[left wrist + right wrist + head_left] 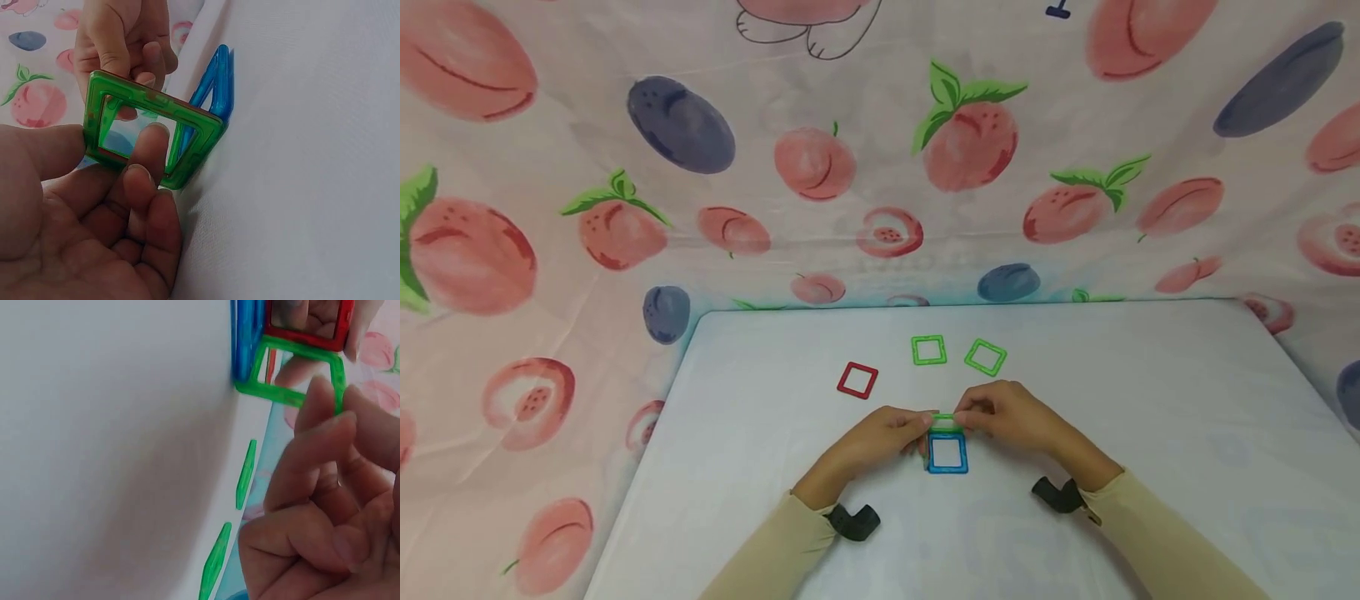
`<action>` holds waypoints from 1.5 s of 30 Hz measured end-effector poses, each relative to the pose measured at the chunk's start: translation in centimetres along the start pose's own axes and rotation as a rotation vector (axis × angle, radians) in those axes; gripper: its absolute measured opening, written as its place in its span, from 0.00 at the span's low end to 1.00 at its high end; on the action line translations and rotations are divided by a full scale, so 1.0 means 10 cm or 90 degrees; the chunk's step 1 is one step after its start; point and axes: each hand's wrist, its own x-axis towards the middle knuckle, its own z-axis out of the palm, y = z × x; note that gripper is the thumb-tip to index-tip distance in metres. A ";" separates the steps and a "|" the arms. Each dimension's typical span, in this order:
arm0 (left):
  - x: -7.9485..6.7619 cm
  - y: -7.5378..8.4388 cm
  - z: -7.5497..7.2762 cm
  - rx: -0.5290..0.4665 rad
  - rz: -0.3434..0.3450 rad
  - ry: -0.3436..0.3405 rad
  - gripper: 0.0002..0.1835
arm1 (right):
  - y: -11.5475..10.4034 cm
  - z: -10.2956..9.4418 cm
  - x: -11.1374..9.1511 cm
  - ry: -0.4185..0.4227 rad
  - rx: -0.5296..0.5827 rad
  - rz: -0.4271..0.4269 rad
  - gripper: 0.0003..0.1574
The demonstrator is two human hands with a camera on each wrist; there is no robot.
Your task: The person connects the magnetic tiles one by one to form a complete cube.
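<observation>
A blue square magnetic tile (947, 472) lies flat on the white table in the head view. At its far edge stands a green magnetic tile (275, 394), whose corner my right hand (1011, 417) pinches between thumb and fingertips. My left hand (880, 437) holds another upright green magnetic tile (206, 125) at the left side, thumb on its edge and fingers across its opening. A red magnetic tile (306, 339) shows near the left fingers in the right wrist view. Whether it lies against the left green tile I cannot tell.
Farther back on the table (760, 400) lie a loose red tile (848, 392) and two loose green tiles, one upright to the view (928, 362) and one turned (973, 358). Behind the table hangs a fruit-printed cloth (865, 100).
</observation>
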 end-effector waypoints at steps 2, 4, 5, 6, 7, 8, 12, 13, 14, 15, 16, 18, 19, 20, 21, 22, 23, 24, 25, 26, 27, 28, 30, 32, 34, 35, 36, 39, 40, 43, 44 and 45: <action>0.00 0.01 0.01 0.008 -0.004 0.009 0.26 | 0.02 -0.02 0.02 -0.015 0.005 0.006 0.10; -0.01 0.01 0.01 0.014 -0.005 0.019 0.28 | 0.03 -0.04 0.03 -0.031 0.003 0.010 0.11; -0.01 0.01 0.01 0.016 -0.004 0.024 0.28 | 0.04 -0.06 0.03 -0.036 0.002 0.013 0.12; -0.01 0.01 0.01 0.017 -0.003 0.030 0.27 | 0.04 -0.07 0.04 -0.039 0.001 0.018 0.13; -0.01 0.01 0.01 0.019 -0.003 0.035 0.26 | 0.05 -0.09 0.05 -0.040 -0.002 0.024 0.14; -0.01 0.00 0.02 0.019 -0.002 0.038 0.25 | 0.06 -0.11 0.05 -0.037 -0.005 0.033 0.15; 0.00 -0.01 0.02 0.014 -0.004 0.047 0.23 | 0.10 -0.20 0.09 0.003 -0.018 0.073 0.18; 0.01 -0.02 0.02 0.012 -0.005 0.047 0.23 | 0.12 -0.22 0.11 0.016 -0.019 0.082 0.19; 0.01 -0.02 0.02 0.010 -0.005 0.047 0.23 | 0.14 -0.24 0.13 0.031 -0.019 0.090 0.19; 0.01 -0.02 0.02 0.007 -0.004 0.048 0.23 | 0.16 -0.27 0.15 0.044 -0.020 0.098 0.19; 0.01 -0.02 0.03 0.006 -0.002 0.048 0.24 | 0.18 -0.28 0.17 0.057 -0.019 0.106 0.19; 0.01 -0.02 0.03 0.003 0.003 0.048 0.23 | 0.23 -0.32 0.21 0.084 -0.024 0.121 0.19; 0.01 -0.02 0.03 0.001 0.006 0.048 0.22 | 0.25 -0.33 0.23 0.095 -0.031 0.124 0.19; 0.01 -0.02 0.03 0.001 0.008 0.049 0.21 | 0.27 -0.34 0.26 0.105 -0.042 0.127 0.19; 0.01 -0.02 0.03 -0.001 0.008 0.049 0.21 | 0.29 -0.34 0.28 0.114 -0.053 0.130 0.20; 0.00 -0.02 0.03 0.000 0.008 0.048 0.21 | 0.31 -0.35 0.30 0.122 -0.068 0.132 0.19; 0.00 -0.02 0.04 0.001 0.006 0.047 0.21 | 0.32 -0.35 0.33 0.128 -0.084 0.133 0.19; 0.00 -0.02 0.03 0.002 0.005 0.047 0.21 | 0.34 -0.35 0.35 0.135 -0.099 0.133 0.19; -0.01 -0.02 0.03 0.003 0.004 0.047 0.22 | 0.35 -0.35 0.38 0.138 -0.111 0.134 0.20; -0.01 -0.02 0.03 0.003 0.002 0.047 0.22 | 0.36 -0.36 0.40 0.142 -0.120 0.137 0.20; -0.01 -0.01 0.03 0.005 0.001 0.047 0.22 | 0.37 -0.37 0.42 0.144 -0.125 0.143 0.20; -0.01 -0.01 0.03 0.006 0.001 0.047 0.22 | 0.38 -0.38 0.43 0.146 -0.130 0.147 0.19; -0.01 0.00 0.03 0.006 0.000 0.049 0.22 | 0.38 -0.40 0.47 0.146 -0.130 0.162 0.19; -0.01 0.01 0.03 0.008 0.000 0.050 0.23 | 0.39 -0.42 0.49 0.142 -0.122 0.181 0.19; -0.01 0.02 0.04 0.010 0.002 0.050 0.23 | 0.39 -0.43 0.51 0.136 -0.122 0.196 0.19; -0.01 0.02 0.04 0.011 0.002 0.050 0.23 | 0.39 -0.44 0.52 0.129 -0.126 0.199 0.19; -0.01 0.02 0.04 0.012 0.003 0.050 0.23 | 0.38 -0.44 0.52 0.124 -0.134 0.203 0.18; 0.00 0.02 0.03 0.015 0.002 0.049 0.22 | 0.34 -0.43 0.53 0.104 -0.171 0.226 0.15; 0.00 0.02 0.03 0.016 0.000 0.049 0.22 | 0.33 -0.43 0.53 0.097 -0.184 0.234 0.14; -0.01 0.01 0.03 0.015 -0.006 0.048 0.22 | 0.26 -0.41 0.52 0.086 -0.217 0.267 0.13; -0.01 0.01 0.03 0.014 -0.007 0.048 0.21 | 0.23 -0.41 0.51 0.084 -0.222 0.272 0.14; -0.01 0.01 0.02 0.014 -0.008 0.048 0.21 | 0.22 -0.40 0.51 0.081 -0.226 0.280 0.15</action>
